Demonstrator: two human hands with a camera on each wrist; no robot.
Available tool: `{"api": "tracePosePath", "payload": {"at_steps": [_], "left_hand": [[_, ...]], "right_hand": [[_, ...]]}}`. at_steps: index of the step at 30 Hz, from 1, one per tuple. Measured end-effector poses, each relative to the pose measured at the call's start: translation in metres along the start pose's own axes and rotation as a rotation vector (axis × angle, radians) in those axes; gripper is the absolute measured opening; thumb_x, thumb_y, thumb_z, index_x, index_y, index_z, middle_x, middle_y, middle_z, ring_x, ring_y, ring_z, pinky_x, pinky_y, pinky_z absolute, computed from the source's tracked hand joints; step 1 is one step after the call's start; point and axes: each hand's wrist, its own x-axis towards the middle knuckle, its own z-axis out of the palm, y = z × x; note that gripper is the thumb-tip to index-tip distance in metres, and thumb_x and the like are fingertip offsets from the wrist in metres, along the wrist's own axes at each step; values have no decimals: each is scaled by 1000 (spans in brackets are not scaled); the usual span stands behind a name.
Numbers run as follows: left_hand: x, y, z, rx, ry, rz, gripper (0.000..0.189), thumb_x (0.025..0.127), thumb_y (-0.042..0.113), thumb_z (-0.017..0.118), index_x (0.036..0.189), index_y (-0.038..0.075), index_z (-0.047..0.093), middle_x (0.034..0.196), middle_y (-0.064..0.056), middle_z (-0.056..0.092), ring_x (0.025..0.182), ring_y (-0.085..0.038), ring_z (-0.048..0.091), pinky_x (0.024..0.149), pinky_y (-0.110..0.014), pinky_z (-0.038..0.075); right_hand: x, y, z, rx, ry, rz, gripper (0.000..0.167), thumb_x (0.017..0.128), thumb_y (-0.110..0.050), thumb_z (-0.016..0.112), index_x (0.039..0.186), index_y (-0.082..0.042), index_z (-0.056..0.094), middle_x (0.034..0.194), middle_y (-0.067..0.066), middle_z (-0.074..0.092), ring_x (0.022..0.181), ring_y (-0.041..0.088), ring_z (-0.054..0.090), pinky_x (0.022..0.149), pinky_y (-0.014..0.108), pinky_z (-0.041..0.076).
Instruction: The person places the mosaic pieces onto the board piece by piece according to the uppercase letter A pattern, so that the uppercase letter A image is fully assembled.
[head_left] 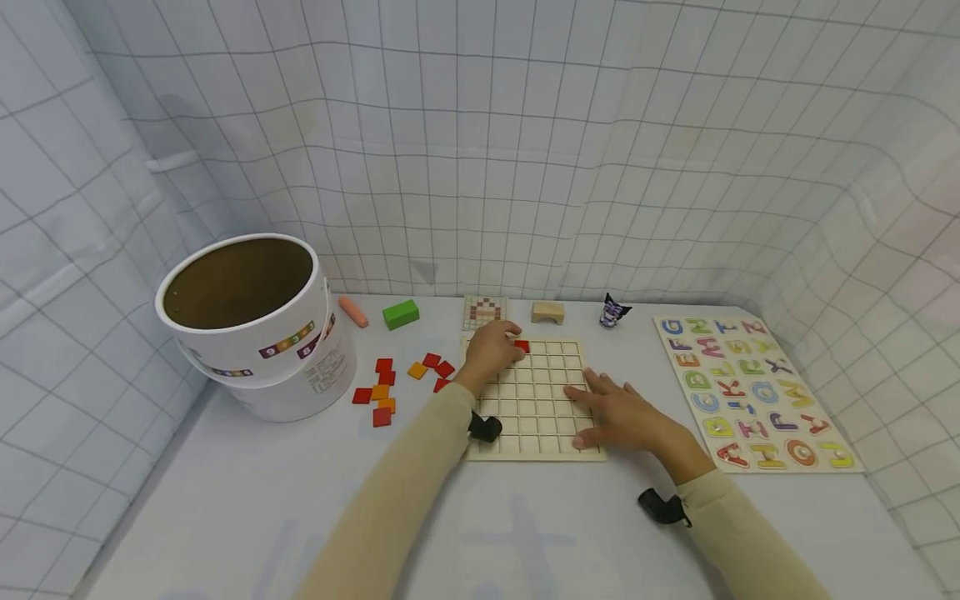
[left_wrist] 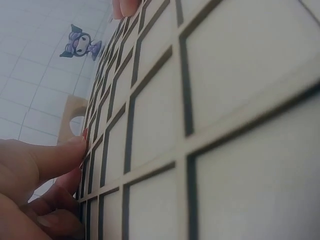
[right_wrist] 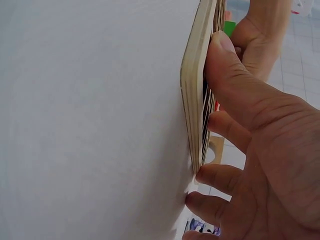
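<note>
A wooden grid board (head_left: 528, 425) with square recesses lies flat on the table. At its far edge my left hand (head_left: 491, 354) holds a red square tile (head_left: 522, 346) between thumb and fingers, over a top-row recess. In the left wrist view only a sliver of that tile (left_wrist: 85, 133) shows by the thumb tip; the other fingers curl below it. My right hand (head_left: 622, 414) rests spread on the board's right edge, thumb near the front corner. The right wrist view shows its thumb (right_wrist: 225, 55) on the board's top and some fingertips at the side.
Loose red and orange tiles (head_left: 382, 417) lie left of the board. Beyond it sit a pattern card (head_left: 485, 309), a wooden arch block (head_left: 548, 312) and a small figurine (head_left: 612, 312). A green block (head_left: 401, 314), a white bucket (head_left: 300, 375) and an alphabet board (head_left: 693, 372) stand around.
</note>
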Motion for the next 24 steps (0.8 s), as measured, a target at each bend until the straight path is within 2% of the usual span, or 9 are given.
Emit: {"api": "tracePosePath", "payload": {"at_steps": [6, 13, 16, 19, 24], "left_hand": [[0, -9, 1, -13, 29, 19, 38, 92, 10, 72, 130, 12, 68, 105, -5, 68, 93, -22, 62, 84, -41, 52], [-7, -11, -5, -41, 29, 38, 40, 93, 9, 71, 133, 11, 66, 110, -6, 71, 100, -24, 65, 89, -42, 53], [-12, -12, -11, -54, 55, 29, 37, 95, 10, 68, 132, 11, 67, 110, -6, 72, 100, -23, 66, 88, -40, 54], [-20, -14, -27, -94, 83, -6, 35, 97, 12, 65, 132, 11, 68, 110, -7, 71, 100, -24, 65, 84, -38, 53], [-33, -30, -73, -194, 116, -57, 37, 98, 14, 65, 134, 9, 65, 115, -11, 68, 101, -26, 63, 79, -34, 51]], "right_hand": [[0, -3, 2, 9, -7, -1, 89, 83, -61, 73, 156, -20, 43, 167, 24, 17, 152, 49, 17, 115, 73, 14], [1, -4, 3, 5, -6, -7, 89, 84, -60, 73, 157, -20, 42, 167, 24, 17, 152, 49, 17, 114, 73, 15], [1, -4, 4, 11, -6, -7, 88, 84, -59, 73, 157, -20, 42, 167, 24, 17, 152, 49, 17, 114, 73, 15], [2, -4, 4, 5, -10, -10, 89, 84, -60, 72, 157, -20, 41, 167, 24, 17, 152, 49, 17, 114, 73, 15], [1, -2, 0, -12, -10, 1, 89, 85, -59, 72, 157, -20, 41, 167, 24, 17, 152, 49, 17, 114, 74, 14]]}}
